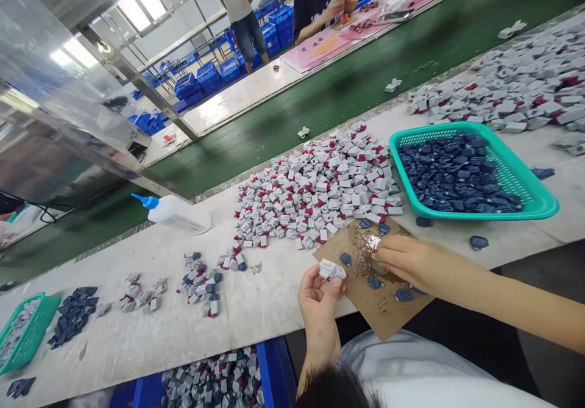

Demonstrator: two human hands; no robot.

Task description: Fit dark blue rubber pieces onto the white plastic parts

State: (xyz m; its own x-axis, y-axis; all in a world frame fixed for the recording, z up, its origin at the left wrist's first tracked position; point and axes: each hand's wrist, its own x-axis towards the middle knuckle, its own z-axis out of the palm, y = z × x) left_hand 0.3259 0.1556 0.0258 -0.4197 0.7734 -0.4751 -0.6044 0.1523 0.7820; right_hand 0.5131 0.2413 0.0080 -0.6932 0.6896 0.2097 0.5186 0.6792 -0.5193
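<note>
My left hand (320,301) pinches a small white plastic part (332,269) between thumb and fingers, just off the left edge of a brown cardboard sheet (381,319). Over the sheet, the fingers of my right hand (406,261) are pressed together beside a wet, shiny patch (364,246); whatever they grip is hidden. Several small dark blue plastic pieces (403,295) lie scattered on the cardboard around that hand. Behind the sheet spreads a large pile of white and dark red plastic parts (315,188).
A green basket (546,204) of dark blue pieces stands right. A white bottle with blue nozzle (178,213) lies left, near small part clusters (200,280) and another green basket (34,341). Below the edge is a blue bin (274,371). A person (324,5) works across the green belt (256,133).
</note>
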